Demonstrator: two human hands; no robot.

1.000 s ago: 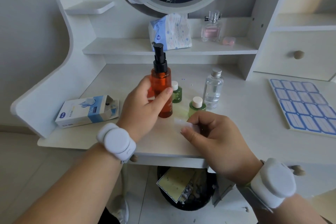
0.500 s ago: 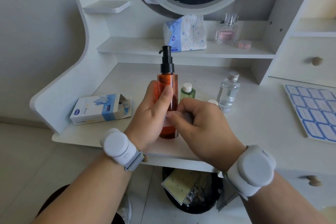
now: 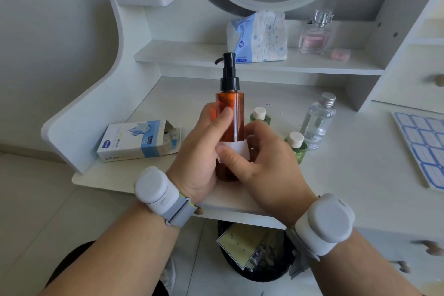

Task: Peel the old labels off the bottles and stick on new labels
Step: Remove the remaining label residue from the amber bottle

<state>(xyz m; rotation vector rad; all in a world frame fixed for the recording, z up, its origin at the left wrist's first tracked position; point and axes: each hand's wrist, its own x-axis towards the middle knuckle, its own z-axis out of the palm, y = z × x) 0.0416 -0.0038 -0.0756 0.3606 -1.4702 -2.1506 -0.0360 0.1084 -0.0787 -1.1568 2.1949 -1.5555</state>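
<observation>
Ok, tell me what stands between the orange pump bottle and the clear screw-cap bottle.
Two small green bottles with cream caps stand between the orange pump bottle and the clear bottle, seen from the head camera.

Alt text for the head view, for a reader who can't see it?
The left hand holds an orange pump bottle upright over a white desk while the right hand presses a white label onto it. Two small green bottles and a clear bottle stand behind.
</observation>
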